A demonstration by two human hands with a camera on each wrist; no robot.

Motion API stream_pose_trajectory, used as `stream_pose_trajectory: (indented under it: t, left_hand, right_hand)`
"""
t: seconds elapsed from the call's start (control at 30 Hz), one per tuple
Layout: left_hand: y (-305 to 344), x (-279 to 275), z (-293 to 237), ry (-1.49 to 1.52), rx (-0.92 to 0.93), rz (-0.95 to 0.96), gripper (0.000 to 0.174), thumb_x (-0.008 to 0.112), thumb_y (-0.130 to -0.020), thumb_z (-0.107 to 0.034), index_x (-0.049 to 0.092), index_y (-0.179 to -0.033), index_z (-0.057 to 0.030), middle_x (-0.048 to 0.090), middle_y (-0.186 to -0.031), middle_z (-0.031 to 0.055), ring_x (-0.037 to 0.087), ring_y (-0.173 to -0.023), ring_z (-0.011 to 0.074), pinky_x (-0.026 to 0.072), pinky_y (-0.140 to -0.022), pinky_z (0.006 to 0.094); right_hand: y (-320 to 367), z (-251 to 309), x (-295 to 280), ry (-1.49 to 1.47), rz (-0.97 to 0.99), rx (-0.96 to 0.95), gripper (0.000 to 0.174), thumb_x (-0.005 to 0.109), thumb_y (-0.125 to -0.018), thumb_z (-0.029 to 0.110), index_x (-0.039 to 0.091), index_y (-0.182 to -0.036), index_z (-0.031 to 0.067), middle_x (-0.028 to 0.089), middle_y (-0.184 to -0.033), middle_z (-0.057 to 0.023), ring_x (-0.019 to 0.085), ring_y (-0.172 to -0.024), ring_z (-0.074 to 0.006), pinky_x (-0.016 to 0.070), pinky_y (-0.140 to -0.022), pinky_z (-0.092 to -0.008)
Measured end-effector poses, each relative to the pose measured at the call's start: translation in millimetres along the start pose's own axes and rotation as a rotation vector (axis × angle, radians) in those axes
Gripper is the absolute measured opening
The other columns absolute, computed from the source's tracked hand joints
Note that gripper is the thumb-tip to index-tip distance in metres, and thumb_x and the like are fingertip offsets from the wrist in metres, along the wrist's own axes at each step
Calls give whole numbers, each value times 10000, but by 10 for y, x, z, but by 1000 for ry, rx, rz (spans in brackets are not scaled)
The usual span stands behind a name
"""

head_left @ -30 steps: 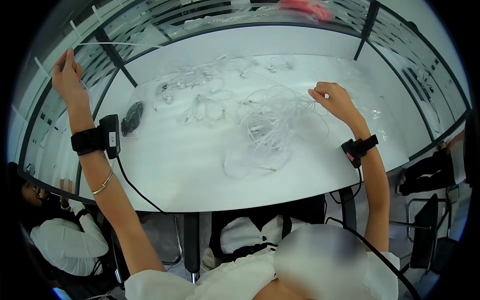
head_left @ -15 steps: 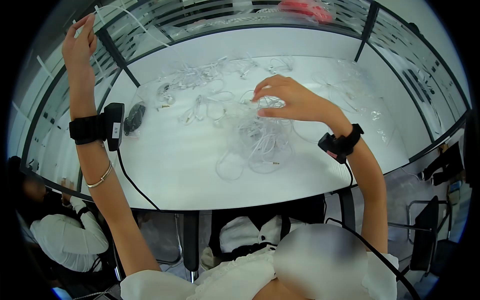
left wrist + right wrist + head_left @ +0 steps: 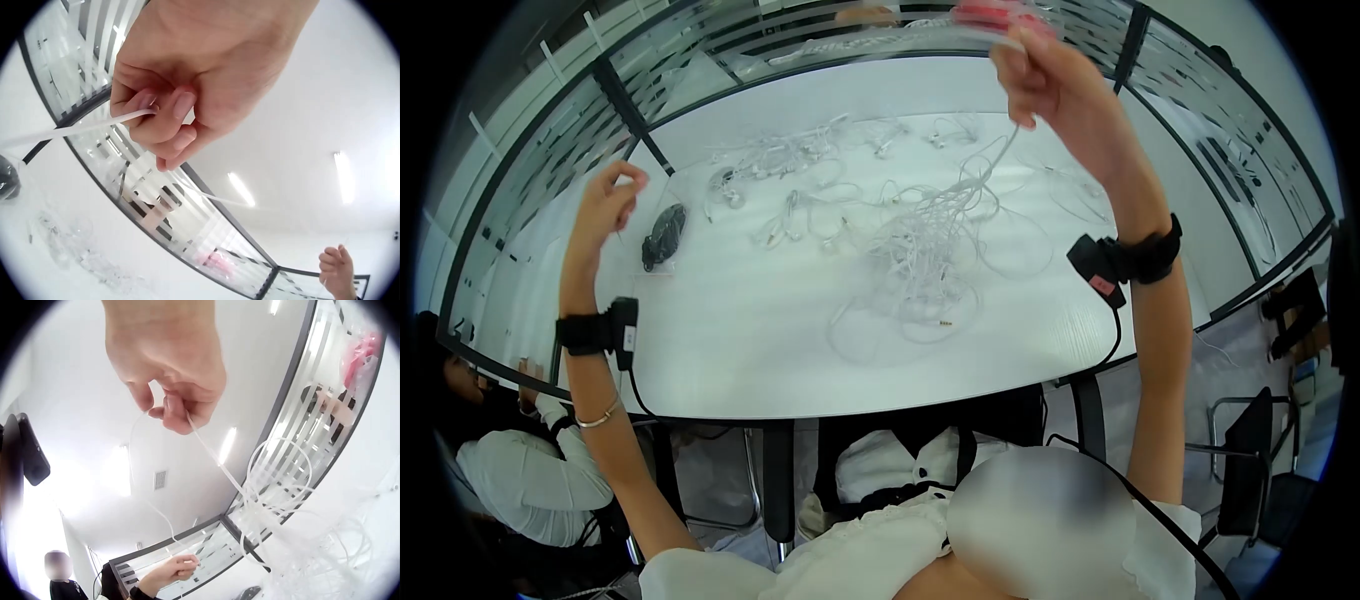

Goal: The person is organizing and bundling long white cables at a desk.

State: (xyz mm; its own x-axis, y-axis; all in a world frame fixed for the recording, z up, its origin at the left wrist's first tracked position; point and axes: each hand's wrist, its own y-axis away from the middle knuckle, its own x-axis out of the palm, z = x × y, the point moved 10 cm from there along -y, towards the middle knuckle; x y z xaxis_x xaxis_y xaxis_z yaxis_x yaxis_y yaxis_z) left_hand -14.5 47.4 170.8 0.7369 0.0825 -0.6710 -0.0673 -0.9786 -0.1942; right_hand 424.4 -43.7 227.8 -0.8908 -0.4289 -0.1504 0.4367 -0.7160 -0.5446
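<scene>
High over the back right of the table, the right hand point(image 3: 1068, 110) pinches a white cable point(image 3: 1006, 150) that runs down into a tangled pile of white cables point(image 3: 920, 250). The right wrist view shows the cable point(image 3: 215, 459) leaving the curled fingers of that hand point(image 3: 169, 375). At the left, above the table edge, the left hand point(image 3: 608, 205) is raised with its fingers curled. In the left wrist view a white cable point(image 3: 75, 130) passes between the fingers of the left hand point(image 3: 194, 81).
A dark bundle in a clear bag point(image 3: 664, 238) lies at the table's left. More loose white cables point(image 3: 785, 155) lie along the back, near glass partitions point(image 3: 820, 62). Another person point(image 3: 535, 480) sits beyond the left partition; a black chair point(image 3: 1250, 460) stands at the right.
The left hand has come down from above the left partition toward the table. The right hand, spread over the pile half a second ago, has risen to the back right, drawing cable upward.
</scene>
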Motion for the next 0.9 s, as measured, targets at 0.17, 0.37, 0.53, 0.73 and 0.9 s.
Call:
stream_pose_trajectory:
  t: [0.17,0.37,0.53,0.73,0.9]
  left_hand:
    - [243,472,187,73,-67,155,132,618,-900,-215,586,-894,-87,447,-553,-57,338,-455,25,242,-421,198]
    - [243,945,502,93,-117,369,117,596,-895,-174,565,-905,-61,553,-600,13,516,-498,94,343,-447,233]
    - [158,1168,431,-34,50,436,103,573,-879,-122,605,-930,-38,639,-846,56,601,-780,129,453,-677,275]
    - [28,643,-267,-109,367,75,142,516,-869,-33,617,-966,-14,633,-928,52,589,-918,153,455,-828,288]
    - [413,1117,-1507,324,553,286,159,541,-908,-75,596,-1017,27,631,-955,75,601,-918,161,468,-834,279]
  right_hand:
    - [-369,170,145,-142,22,-10,174,509,-990,253,495,-922,93,391,-781,34,397,-691,-74,388,-699,-252]
    - [-522,-15,558,-42,81,32,188,497,-997,268,511,-961,85,398,-793,41,410,-688,-61,381,-665,-217]
    - [-514,-45,729,42,147,1,219,497,-998,302,523,-979,86,404,-788,49,422,-710,-53,376,-663,-204]
    - [-581,-167,713,266,19,-70,262,624,-902,375,614,-913,113,474,-673,57,429,-633,-43,340,-567,-211]
    - [-525,-195,1039,178,160,-67,239,603,-921,356,621,-929,119,517,-723,64,440,-639,-42,358,-587,-204]
